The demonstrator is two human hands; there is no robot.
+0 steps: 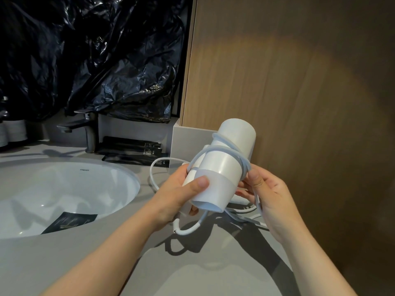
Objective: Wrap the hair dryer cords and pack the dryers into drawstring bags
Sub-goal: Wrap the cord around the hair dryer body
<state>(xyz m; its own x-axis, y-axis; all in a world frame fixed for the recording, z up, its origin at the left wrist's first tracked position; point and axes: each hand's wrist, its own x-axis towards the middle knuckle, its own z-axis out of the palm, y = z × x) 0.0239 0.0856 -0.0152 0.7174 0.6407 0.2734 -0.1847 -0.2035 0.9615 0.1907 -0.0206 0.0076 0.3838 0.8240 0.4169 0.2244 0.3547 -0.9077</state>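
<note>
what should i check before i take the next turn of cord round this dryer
1. Left hand grips the hair dryer barrel: ok.
2. Right hand pinches the cord against the barrel: ok.
3. Turns lie neat: not ok, they cross and look slack.
4. Unwound cord loops freely over the countertop: ok.
5. Cord's free end located: cannot tell, hidden.

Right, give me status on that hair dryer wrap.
Left hand grips hair dryer barrel. Right hand pinches cord, a few turns on, slack trailing on counter. Sink off left, not in the way.
</note>
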